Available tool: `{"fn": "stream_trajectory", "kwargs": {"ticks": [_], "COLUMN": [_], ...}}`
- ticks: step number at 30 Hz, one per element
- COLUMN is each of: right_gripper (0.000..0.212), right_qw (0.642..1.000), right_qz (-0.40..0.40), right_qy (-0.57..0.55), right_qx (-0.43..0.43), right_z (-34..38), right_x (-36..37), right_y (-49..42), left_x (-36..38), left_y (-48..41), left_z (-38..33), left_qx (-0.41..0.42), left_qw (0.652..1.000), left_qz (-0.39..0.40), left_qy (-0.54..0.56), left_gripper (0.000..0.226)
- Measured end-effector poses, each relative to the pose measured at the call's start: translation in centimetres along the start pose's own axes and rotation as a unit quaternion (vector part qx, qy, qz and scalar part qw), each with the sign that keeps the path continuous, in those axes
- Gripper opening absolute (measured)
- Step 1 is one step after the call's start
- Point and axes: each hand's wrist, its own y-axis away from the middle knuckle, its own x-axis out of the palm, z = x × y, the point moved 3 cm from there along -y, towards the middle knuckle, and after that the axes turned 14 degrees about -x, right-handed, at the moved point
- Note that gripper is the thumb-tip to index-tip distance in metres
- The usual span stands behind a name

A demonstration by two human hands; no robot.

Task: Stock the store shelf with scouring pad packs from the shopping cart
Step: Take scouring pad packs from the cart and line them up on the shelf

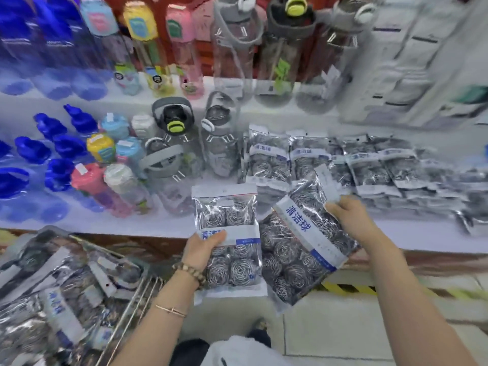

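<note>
- Head view: my left hand grips one scouring pad pack upright by its middle, thumb across the white band.
- My right hand pinches a second pack near its top edge, tilted, just beside the first.
- Both hang before the white shelf edge, above the tiled floor.
- Stocked packs lie in rows on the shelf, right of the water bottles.
- More packs fill the shopping cart at my left.
- Blue writing on the bands reads 清洁球.
</note>
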Motion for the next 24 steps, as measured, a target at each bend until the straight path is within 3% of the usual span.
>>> {"fn": "stream_trajectory", "kwargs": {"ticks": [5, 11, 13, 17, 24], "right_gripper": [0.028, 0.027, 0.028, 0.036, 0.032], "right_qw": [1.000, 0.999, 0.998, 0.998, 0.999], "right_qz": [-0.028, -0.039, -0.039, -0.040, -0.018], "right_qy": [-0.002, -0.004, -0.009, -0.010, -0.011], "right_qx": [-0.001, -0.037, -0.041, -0.051, -0.034], "right_z": [-3.1, -4.6, -4.5, -4.5, -4.2], "right_x": [-5.7, -9.6, -10.8, -12.9, -16.1], "right_y": [0.2, -1.1, -2.3, -5.5, -11.7], "left_x": [5.9, 9.7, 10.6, 12.1, 15.2], "left_y": [0.2, -1.0, -2.0, -4.7, -10.3], "left_z": [-2.9, -7.9, -10.0, -14.1, -20.0], "left_qx": [0.023, 0.073, 0.080, 0.074, 0.057], "left_qw": [0.999, 0.995, 0.995, 0.994, 0.995], "left_qz": [-0.027, -0.055, -0.063, -0.080, -0.067], "left_qy": [-0.019, -0.030, -0.024, -0.016, -0.040], "left_gripper": [0.084, 0.023, 0.035, 0.084, 0.088]}}
